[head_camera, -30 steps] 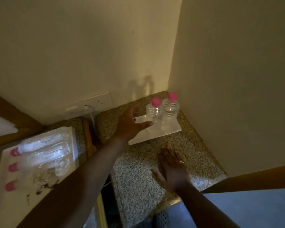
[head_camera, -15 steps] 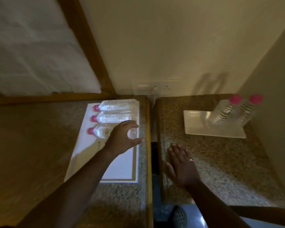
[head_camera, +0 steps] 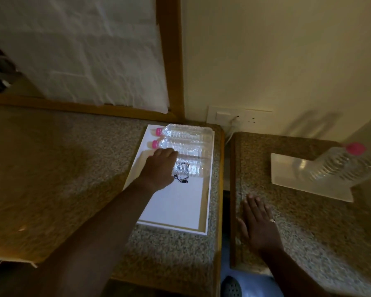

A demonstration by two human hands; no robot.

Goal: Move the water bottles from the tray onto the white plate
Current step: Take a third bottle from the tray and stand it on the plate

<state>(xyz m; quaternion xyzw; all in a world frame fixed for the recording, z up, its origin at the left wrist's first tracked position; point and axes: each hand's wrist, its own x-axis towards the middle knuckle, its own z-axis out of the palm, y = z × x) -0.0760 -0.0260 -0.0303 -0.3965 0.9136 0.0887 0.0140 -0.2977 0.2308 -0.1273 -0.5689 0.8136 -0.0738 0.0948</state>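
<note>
Left hand: reaches over the tray, fingers curled down over the neck end of the nearest bottle. The knuckles hide the fingertips, so whether they have closed on it cannot be told.
Right hand: lies flat, palm down, fingers spread on the right counter, holding nothing. A ring shows on one finger.
Tray: white, on the left counter near its right edge. Its near half is bare except for a dark printed patch just beside the left hand.
Near bottle: lies on its side on the tray; cap and neck are covered by the hand, only the clear body shows.
Middle bottle: on its side, pink cap to the left, touching the near bottle.
Far bottle: on its side at the tray's far edge, pink cap to the left.
Plate: white, square-cornered, on the right counter, well apart from the tray across a gap.
Standing bottles: two on the plate with pink caps, blurred; the right one is cut off by the frame edge.
Socket: on the wall behind the gap, a cable plugged in; details are dim.
</note>
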